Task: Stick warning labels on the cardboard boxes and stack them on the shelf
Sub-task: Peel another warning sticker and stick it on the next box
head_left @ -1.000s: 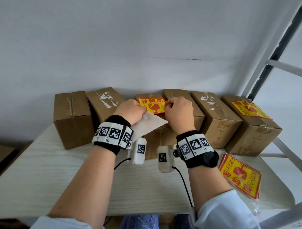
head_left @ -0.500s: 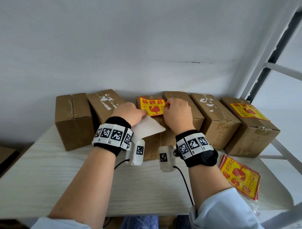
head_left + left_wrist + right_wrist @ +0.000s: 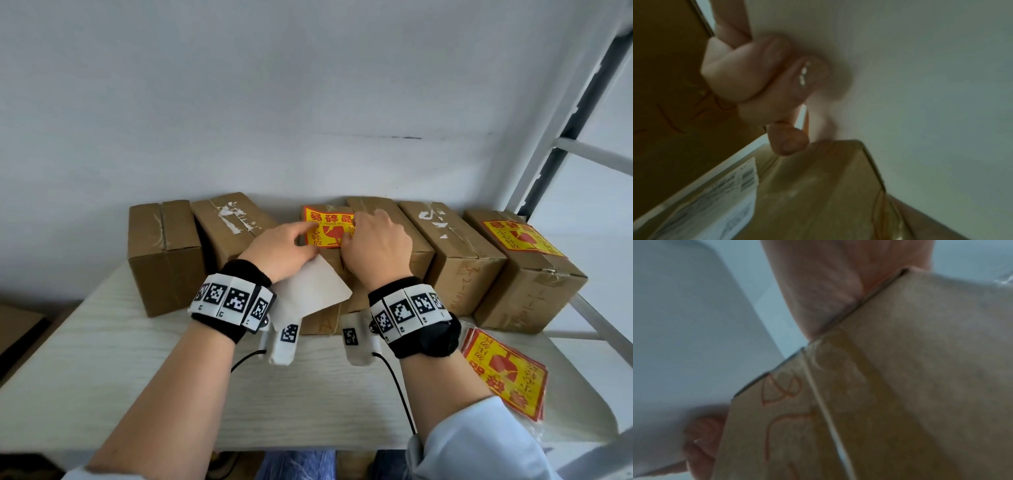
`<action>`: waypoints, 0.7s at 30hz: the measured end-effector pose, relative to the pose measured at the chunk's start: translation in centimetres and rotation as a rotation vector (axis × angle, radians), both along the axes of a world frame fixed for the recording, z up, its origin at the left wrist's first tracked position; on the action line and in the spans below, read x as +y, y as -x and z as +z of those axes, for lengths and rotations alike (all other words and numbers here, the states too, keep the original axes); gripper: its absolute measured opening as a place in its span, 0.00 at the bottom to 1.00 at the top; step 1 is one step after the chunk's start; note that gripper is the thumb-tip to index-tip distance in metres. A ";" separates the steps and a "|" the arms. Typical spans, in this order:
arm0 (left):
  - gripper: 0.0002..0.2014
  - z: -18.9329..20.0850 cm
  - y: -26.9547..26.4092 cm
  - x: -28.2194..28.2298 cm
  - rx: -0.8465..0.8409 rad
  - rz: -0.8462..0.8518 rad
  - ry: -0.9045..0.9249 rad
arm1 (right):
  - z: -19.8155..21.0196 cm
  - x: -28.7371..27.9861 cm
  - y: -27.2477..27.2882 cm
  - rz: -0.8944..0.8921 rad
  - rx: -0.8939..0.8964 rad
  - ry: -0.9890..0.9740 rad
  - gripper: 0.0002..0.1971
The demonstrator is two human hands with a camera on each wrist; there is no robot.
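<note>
Head view: warning label (image 3: 329, 226) lies flat on the middle cardboard box (image 3: 337, 274), long axis 9-to-3. Left hand (image 3: 284, 251) presses its 9 o'clock edge with a straight forefinger while pinching the backing paper (image 3: 308, 294). Right hand (image 3: 375, 246), fingers curled, presses the 3 o'clock edge. Spare labels (image 3: 503, 373) lie on the tabletop (image 3: 102, 359) at 4 o'clock; wall behind.

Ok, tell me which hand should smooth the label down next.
Probably the right hand: it already rests on the label's right edge and holds nothing else. The left hand touches the label too, but grips the white backing paper.
</note>
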State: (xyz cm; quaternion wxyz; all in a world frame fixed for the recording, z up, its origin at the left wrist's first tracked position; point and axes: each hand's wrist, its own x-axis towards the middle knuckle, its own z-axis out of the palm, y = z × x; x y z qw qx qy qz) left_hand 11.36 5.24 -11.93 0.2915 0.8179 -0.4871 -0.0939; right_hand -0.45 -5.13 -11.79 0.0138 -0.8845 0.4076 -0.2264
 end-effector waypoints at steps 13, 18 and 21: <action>0.34 -0.5 -0.1 -2.1 0.190 0.050 -0.119 | 0.0 -3.5 -0.3 0.269 0.231 -0.184 0.26; 0.35 -1.2 -0.2 -2.6 0.214 0.079 -0.133 | -0.5 -3.7 -0.7 0.267 0.256 -0.232 0.25; 0.35 -1.4 -0.1 -2.6 0.211 0.090 -0.135 | -0.6 -3.7 -0.8 0.347 0.295 -0.203 0.23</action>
